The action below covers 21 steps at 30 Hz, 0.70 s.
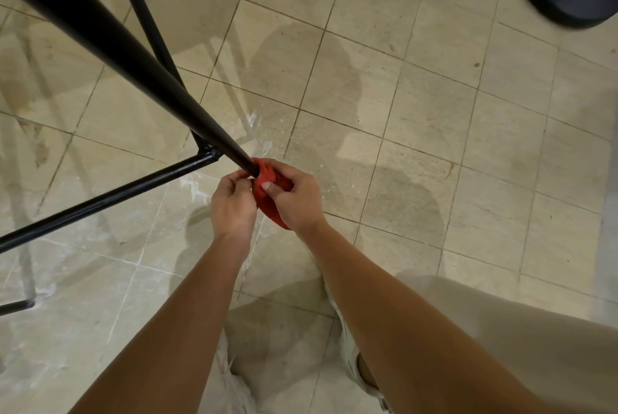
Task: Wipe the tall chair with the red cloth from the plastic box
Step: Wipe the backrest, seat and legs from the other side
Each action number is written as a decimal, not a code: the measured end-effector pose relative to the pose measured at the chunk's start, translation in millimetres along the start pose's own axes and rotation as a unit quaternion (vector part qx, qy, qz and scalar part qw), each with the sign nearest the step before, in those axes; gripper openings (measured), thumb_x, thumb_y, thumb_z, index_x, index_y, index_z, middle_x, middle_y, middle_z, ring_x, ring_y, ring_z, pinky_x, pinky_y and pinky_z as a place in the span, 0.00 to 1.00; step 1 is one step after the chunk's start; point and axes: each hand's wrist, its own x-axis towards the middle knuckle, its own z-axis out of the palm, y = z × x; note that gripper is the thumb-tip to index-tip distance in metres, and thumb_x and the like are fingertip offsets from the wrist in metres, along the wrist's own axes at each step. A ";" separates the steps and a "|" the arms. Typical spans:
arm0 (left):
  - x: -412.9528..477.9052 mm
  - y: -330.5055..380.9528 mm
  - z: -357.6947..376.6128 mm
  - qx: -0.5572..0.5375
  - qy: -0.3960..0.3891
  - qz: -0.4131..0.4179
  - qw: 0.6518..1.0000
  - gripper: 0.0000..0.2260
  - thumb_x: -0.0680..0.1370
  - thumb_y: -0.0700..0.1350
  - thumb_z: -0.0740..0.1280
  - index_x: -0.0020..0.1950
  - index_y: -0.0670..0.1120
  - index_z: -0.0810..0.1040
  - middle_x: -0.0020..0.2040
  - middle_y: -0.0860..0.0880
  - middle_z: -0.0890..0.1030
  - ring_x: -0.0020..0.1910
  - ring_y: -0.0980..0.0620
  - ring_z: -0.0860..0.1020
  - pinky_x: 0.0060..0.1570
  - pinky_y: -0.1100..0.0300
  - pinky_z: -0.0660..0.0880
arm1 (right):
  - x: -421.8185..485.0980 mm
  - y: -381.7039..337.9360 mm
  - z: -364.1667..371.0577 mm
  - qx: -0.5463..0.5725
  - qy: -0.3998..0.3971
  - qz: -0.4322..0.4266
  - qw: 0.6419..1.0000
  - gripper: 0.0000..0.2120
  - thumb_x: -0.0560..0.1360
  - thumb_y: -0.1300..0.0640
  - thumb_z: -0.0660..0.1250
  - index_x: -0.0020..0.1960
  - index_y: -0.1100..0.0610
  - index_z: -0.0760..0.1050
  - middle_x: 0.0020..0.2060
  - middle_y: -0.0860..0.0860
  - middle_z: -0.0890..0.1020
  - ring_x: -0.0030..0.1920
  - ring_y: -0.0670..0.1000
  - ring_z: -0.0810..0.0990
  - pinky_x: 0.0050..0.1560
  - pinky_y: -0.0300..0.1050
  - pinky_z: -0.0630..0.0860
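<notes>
Left hand (232,204), right hand (297,198), red cloth (269,176) round chair leg (133,55).

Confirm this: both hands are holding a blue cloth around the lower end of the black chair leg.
Wrong on the colour: the cloth is red, not blue. The head view shows the left hand and the right hand both holding it around the lower end of the black chair leg.
</notes>
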 end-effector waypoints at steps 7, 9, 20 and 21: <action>-0.8 0.0 -0.1 0.011 -0.039 -0.006 0.999 0.09 0.79 0.46 0.58 0.57 0.54 0.73 0.56 0.49 0.80 0.57 0.48 0.77 0.63 0.48 0.72 | 7.0 3.6 3.4 -0.109 0.007 0.059 0.992 0.17 0.77 0.62 0.64 0.63 0.48 0.75 0.55 0.49 0.81 0.54 0.49 0.78 0.52 0.38 0.71; -2.2 0.3 -3.3 0.013 -0.057 -0.013 0.998 0.11 0.79 0.47 0.59 0.61 0.53 0.70 0.57 0.49 0.79 0.58 0.49 0.77 0.64 0.49 0.71 | 1.6 3.2 3.7 -0.121 0.012 0.057 0.991 0.18 0.77 0.62 0.63 0.64 0.49 0.74 0.54 0.49 0.80 0.54 0.49 0.77 0.52 0.40 0.72; -39.0 -18.4 -14.7 -0.036 -0.071 -0.077 0.994 0.14 0.79 0.49 0.64 0.63 0.47 0.69 0.59 0.44 0.77 0.58 0.43 0.77 0.60 0.42 0.73 | -40.6 -1.9 -11.5 -0.038 -0.103 0.116 0.987 0.25 0.74 0.67 0.63 0.67 0.50 0.62 0.59 0.55 0.77 0.58 0.56 0.77 0.62 0.55 0.73; -39.4 -16.6 -15.8 -0.047 -0.056 -0.071 0.995 0.13 0.80 0.49 0.63 0.62 0.48 0.69 0.58 0.44 0.78 0.58 0.44 0.77 0.61 0.42 0.73 | -41.0 -6.1 -11.3 -0.039 -0.100 0.113 0.988 0.25 0.74 0.66 0.63 0.67 0.51 0.63 0.57 0.53 0.78 0.58 0.55 0.77 0.62 0.54 0.72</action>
